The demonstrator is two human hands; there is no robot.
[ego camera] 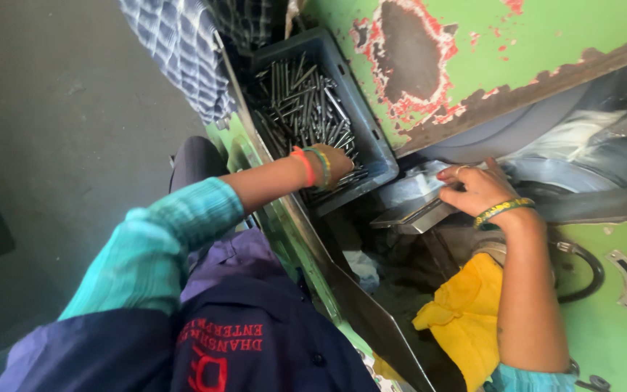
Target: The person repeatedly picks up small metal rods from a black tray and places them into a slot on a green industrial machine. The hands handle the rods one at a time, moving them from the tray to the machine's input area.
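Left hand point(335, 161): reaching into grey plastic crate point(375, 138), fingers buried among metal rods point(302, 105); whether closed on any cannot be told. Right hand point(475, 190): fingers curled, resting on flat metal guide plate point(419, 210) just beside the crate (no rod visibly held). Yellow cloth point(466, 316) below the wrist. Green machine body point(473, 43), paint chipped, behind.

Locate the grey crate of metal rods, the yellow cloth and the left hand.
grey crate point(371, 134), head view, right wall.
yellow cloth point(466, 312), head view, middle fold.
left hand point(335, 161), head view, back of hand.
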